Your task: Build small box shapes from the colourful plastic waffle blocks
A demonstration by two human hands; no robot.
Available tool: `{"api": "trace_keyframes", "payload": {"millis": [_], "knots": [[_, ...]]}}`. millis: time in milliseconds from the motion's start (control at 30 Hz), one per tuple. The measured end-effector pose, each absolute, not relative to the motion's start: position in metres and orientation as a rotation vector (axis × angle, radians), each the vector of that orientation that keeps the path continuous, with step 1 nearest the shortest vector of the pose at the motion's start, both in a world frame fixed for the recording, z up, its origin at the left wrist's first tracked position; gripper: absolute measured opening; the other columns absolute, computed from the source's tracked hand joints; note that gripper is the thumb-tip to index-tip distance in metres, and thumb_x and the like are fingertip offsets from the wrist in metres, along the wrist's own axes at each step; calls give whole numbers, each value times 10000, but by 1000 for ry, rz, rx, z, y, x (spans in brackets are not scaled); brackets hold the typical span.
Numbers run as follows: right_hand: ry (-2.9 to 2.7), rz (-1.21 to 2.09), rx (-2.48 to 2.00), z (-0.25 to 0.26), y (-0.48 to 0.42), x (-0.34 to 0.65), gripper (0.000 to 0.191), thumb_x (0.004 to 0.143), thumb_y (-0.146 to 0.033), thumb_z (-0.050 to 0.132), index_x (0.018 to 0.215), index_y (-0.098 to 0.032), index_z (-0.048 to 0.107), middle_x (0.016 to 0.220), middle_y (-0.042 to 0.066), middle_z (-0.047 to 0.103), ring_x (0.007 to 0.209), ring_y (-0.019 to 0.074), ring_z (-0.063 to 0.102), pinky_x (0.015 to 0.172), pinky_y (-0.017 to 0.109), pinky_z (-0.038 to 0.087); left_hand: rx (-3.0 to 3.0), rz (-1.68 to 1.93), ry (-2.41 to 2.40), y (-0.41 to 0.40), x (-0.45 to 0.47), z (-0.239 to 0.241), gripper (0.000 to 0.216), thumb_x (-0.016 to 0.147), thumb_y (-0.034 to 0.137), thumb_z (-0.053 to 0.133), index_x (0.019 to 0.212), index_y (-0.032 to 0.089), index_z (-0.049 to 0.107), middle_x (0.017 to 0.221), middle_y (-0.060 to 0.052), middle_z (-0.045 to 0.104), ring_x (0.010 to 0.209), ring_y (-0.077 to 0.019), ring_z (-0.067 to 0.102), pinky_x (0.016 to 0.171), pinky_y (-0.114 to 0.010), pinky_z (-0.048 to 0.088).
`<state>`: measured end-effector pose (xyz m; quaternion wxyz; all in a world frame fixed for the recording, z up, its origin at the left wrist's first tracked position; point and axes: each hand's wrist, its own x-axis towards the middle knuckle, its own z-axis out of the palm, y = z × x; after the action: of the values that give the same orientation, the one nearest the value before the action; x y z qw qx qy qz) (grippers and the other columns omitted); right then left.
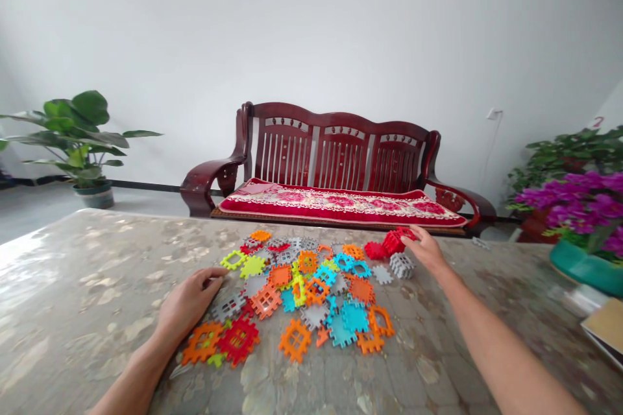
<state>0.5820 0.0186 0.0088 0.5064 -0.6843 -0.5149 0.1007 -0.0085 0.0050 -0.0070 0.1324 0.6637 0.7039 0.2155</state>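
Observation:
Flat interlocking plastic tiles with notched edges lie in a loose heap on the table. My left hand (187, 301) rests on the tabletop at the heap's left side, fingers loosely bent, a gap showing beside the thumb, and nothing in it. Closest to it are a grey window tile (228, 306) and a lime tile (233, 260). At the far right of the heap, my right hand (424, 250) grips a red notched tile (405, 233) over a red block of tiles (392, 243). Just below stands a grey block of tiles (402, 266); another red piece (374, 250) lies to the left.
The table (438, 369) has a patterned, shiny cover. Behind it stands a dark red wooden bench (341, 149) with a floral cushion (341, 202). Purple flowers in a teal pot (584, 270) and a book-like item (606, 327) are at right; a potted plant (92, 194) is at left.

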Motion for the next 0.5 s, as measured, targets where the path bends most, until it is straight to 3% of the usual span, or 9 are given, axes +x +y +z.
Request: {"api": "trace_keyframes", "payload": {"millis": [500], "knots": [[-1335,262,-1669,6,26,583,704,684,-451,698,1302,-162,526,1316,188,601,1232,274,563,1068,443,399,1921,614,2059,4,-8,-6,362,838,432,453,1058,331,723,1092,21,743,930,-204,683,720,-247,473]]}}
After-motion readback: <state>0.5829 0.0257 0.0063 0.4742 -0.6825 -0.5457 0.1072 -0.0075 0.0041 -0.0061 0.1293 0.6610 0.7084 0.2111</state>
